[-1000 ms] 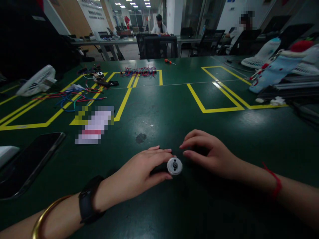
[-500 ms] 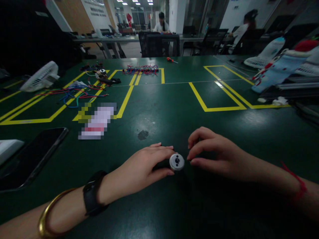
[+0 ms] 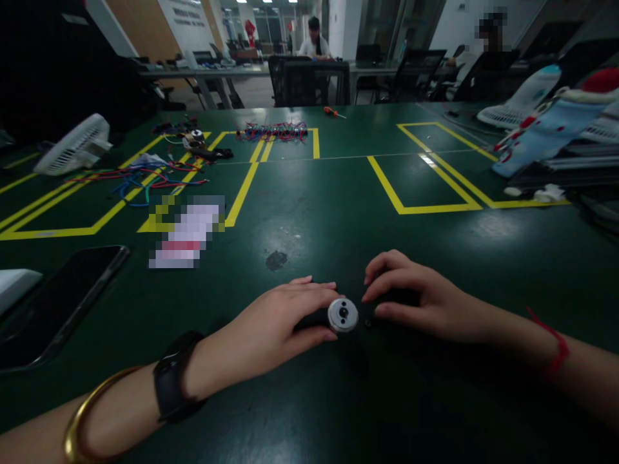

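My left hand [image 3: 290,319] is closed around a small round motor [image 3: 343,315], with its thumb on the near side and its fingers on the far side. The motor's silver end faces up and shows a dark centre and two dark holes. To the right of it, my right hand [image 3: 411,293] hovers low over the table with curled fingers and the thumb apart, nothing visible between them. A tiny dark part [image 3: 368,322] lies just below the right fingertips; its kind is too small to make out.
On the green table [image 3: 309,225], a phone [image 3: 68,303] and a blurred-out packet [image 3: 188,235] lie left. Farther back are loose wires [image 3: 155,177], a wired bundle [image 3: 273,131], a screwdriver [image 3: 333,113] and a white fan [image 3: 72,145]. A blue bag [image 3: 536,135] stands right.
The right hand's thumb has shifted slightly right, away from the motor, and the tiny dark part now shows on the table. My left hand keeps its hold on the motor.
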Action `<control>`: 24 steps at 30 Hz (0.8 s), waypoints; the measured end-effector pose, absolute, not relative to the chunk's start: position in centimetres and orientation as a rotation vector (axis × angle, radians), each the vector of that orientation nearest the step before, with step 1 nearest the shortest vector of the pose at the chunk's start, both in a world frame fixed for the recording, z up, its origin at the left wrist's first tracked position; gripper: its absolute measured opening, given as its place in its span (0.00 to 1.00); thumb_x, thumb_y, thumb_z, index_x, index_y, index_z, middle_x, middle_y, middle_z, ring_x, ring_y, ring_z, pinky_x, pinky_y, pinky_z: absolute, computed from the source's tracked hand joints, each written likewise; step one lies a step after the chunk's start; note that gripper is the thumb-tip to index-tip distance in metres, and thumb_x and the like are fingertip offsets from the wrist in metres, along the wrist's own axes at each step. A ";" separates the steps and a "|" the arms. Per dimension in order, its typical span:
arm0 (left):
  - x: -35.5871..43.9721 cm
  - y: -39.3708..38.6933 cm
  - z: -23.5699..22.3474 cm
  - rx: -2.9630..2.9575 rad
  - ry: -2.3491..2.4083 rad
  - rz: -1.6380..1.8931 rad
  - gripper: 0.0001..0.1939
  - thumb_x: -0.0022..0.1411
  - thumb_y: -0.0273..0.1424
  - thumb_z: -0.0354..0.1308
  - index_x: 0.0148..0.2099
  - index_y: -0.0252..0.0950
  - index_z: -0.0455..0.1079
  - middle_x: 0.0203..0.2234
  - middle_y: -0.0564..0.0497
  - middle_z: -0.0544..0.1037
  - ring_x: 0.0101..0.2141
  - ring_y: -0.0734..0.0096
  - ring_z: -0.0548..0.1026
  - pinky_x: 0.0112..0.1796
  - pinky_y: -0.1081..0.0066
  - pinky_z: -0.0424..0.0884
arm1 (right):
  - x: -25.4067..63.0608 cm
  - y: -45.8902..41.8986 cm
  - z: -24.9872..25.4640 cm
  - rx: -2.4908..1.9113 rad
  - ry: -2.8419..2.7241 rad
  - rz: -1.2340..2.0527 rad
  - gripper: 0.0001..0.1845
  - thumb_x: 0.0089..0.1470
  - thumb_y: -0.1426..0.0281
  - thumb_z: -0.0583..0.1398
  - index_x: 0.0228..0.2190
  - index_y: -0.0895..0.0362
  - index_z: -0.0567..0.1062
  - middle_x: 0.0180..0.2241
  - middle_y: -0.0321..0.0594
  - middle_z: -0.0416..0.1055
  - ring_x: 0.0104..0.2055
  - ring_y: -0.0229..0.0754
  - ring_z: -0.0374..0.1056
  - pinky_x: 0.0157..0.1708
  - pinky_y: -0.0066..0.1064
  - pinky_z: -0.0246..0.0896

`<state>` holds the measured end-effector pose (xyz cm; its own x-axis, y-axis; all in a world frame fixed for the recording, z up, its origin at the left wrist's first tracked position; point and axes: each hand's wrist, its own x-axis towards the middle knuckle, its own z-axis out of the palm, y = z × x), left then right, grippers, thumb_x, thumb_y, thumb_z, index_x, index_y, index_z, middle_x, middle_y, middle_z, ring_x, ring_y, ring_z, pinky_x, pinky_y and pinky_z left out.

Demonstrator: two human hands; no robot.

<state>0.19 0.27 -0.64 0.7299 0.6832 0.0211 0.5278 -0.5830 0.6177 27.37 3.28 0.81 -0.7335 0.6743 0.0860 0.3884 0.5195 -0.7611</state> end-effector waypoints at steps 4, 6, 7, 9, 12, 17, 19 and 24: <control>0.1 0.2 -0.7 2.341 0.916 0.338 0.20 0.65 0.36 0.57 0.58 0.45 0.62 0.58 0.52 0.68 0.57 0.64 0.67 0.62 0.56 0.54 | 27.9 4.0 0.4 -1.018 -1.985 1.114 0.06 0.55 0.65 0.61 0.32 0.54 0.76 0.36 0.38 0.69 0.38 0.40 0.67 0.37 0.32 0.63; 0.1 0.3 -0.8 2.348 0.916 0.339 0.20 0.66 0.36 0.57 0.59 0.45 0.61 0.58 0.52 0.68 0.57 0.65 0.67 0.62 0.56 0.54 | 28.1 4.4 0.0 -1.100 -1.771 1.165 0.06 0.53 0.64 0.63 0.29 0.54 0.76 0.31 0.36 0.70 0.33 0.39 0.66 0.32 0.31 0.62; 0.1 0.3 -0.8 2.351 0.916 0.339 0.21 0.66 0.36 0.57 0.59 0.45 0.61 0.58 0.52 0.68 0.57 0.65 0.67 0.62 0.57 0.54 | 28.1 4.7 -0.3 -1.138 -1.657 1.202 0.06 0.52 0.64 0.64 0.28 0.54 0.76 0.29 0.36 0.70 0.31 0.38 0.66 0.30 0.30 0.61; 0.1 0.4 -0.8 2.352 0.916 0.338 0.21 0.66 0.36 0.57 0.59 0.45 0.61 0.58 0.52 0.68 0.57 0.65 0.67 0.62 0.56 0.55 | 28.1 5.2 -0.7 -1.178 -1.426 1.273 0.06 0.50 0.65 0.65 0.28 0.54 0.77 0.26 0.35 0.69 0.28 0.37 0.65 0.28 0.30 0.61; 0.1 0.4 -0.8 2.348 0.917 0.331 0.21 0.66 0.36 0.57 0.59 0.45 0.60 0.58 0.53 0.68 0.58 0.65 0.66 0.61 0.56 0.56 | 28.1 5.9 -1.0 -1.164 -1.142 1.360 0.04 0.49 0.67 0.65 0.27 0.54 0.78 0.24 0.35 0.69 0.27 0.36 0.65 0.27 0.28 0.61; 0.0 0.4 -0.9 2.358 0.921 0.325 0.21 0.66 0.36 0.56 0.60 0.46 0.60 0.59 0.54 0.67 0.58 0.67 0.65 0.62 0.58 0.54 | 28.3 6.3 -1.0 -1.132 -1.040 1.417 0.04 0.49 0.67 0.64 0.26 0.54 0.78 0.25 0.34 0.69 0.27 0.34 0.64 0.28 0.25 0.62; 0.0 0.4 -0.9 2.361 0.921 0.319 0.21 0.66 0.36 0.56 0.60 0.46 0.60 0.59 0.55 0.67 0.58 0.68 0.65 0.62 0.59 0.54 | 28.4 6.3 -1.0 -1.136 -1.043 1.431 0.03 0.49 0.67 0.65 0.26 0.54 0.78 0.25 0.34 0.70 0.27 0.34 0.65 0.28 0.25 0.62; 0.0 0.4 -0.9 2.373 0.921 0.312 0.21 0.66 0.36 0.56 0.60 0.46 0.60 0.59 0.55 0.67 0.58 0.68 0.65 0.62 0.59 0.54 | 28.5 6.2 -1.1 -1.171 -1.171 1.400 0.03 0.50 0.66 0.65 0.28 0.52 0.78 0.26 0.34 0.71 0.28 0.35 0.66 0.29 0.27 0.63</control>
<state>0.03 0.36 -0.89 0.7358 0.6771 0.0114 0.5443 -0.6013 0.5850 28.54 6.16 -1.09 -0.1070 0.9894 -0.0980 -0.0782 -0.1066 -0.9912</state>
